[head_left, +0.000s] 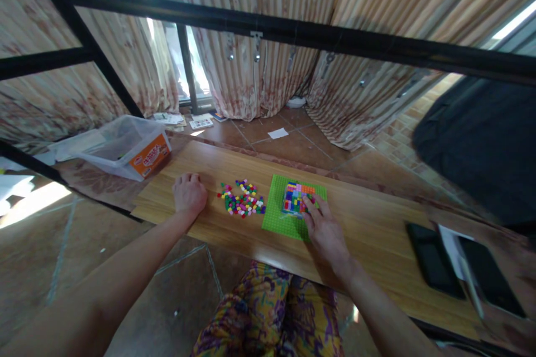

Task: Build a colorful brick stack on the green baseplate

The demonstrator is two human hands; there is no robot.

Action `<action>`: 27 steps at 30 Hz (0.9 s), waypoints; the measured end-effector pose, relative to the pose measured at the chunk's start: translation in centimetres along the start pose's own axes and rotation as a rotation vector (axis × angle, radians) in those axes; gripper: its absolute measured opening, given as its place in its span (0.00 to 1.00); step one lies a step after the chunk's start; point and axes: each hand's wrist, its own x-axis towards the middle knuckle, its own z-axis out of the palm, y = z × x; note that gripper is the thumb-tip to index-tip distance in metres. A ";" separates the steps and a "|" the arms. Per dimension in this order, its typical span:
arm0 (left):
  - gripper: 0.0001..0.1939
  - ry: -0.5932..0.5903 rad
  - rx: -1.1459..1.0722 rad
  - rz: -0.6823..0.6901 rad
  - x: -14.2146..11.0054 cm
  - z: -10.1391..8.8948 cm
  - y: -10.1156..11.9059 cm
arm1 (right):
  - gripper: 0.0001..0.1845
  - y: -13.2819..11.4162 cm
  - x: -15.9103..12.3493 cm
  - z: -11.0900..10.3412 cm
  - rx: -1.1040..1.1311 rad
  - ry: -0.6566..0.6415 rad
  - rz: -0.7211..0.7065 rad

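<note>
A green baseplate (280, 213) lies on the wooden table (368, 223) with a block of coloured bricks (294, 196) built on it. My right hand (325, 230) rests on the plate's near right corner, fingertips touching the built block; I cannot make out anything held in them. A loose pile of small coloured bricks (243, 199) lies to the left of the plate. My left hand (189, 193) sits on the table left of the pile, fingers curled into a loose fist, nothing visible in it.
A clear plastic tub (125, 148) with an orange label stands at the table's left end. Two dark phones or tablets (435, 259) and a pen lie at the right. A black metal frame (293, 30) crosses overhead. Curtains hang behind; papers lie on the tiled floor.
</note>
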 end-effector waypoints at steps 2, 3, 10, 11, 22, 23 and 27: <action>0.21 -0.001 0.000 0.002 0.0 0.0 0.0 | 0.24 0.2 -0.1 -0.4 0.064 0.000 0.016; 0.21 0.000 -0.001 0.006 0.0 0.0 0.0 | 0.24 0.3 -0.2 -0.6 0.097 0.011 0.041; 0.20 -0.006 -0.038 -0.001 0.0 0.1 0.0 | 0.20 -1.1 -2.6 -1.4 0.162 0.214 0.208; 0.20 -0.006 -0.040 -0.001 0.0 0.1 0.0 | 0.18 -1.8 -3.1 -1.3 0.167 0.233 0.202; 0.19 0.000 -0.044 0.002 -0.1 0.2 0.1 | 0.14 -9.5 -1.1 4.2 0.298 0.023 0.036; 0.18 0.001 -0.040 0.002 -0.1 0.2 0.1 | 0.14 -9.6 -0.4 4.6 0.285 0.012 0.032; 0.17 0.012 -0.019 0.000 -0.1 0.4 0.1 | 0.13 -9.9 1.2 5.7 0.236 -0.022 0.032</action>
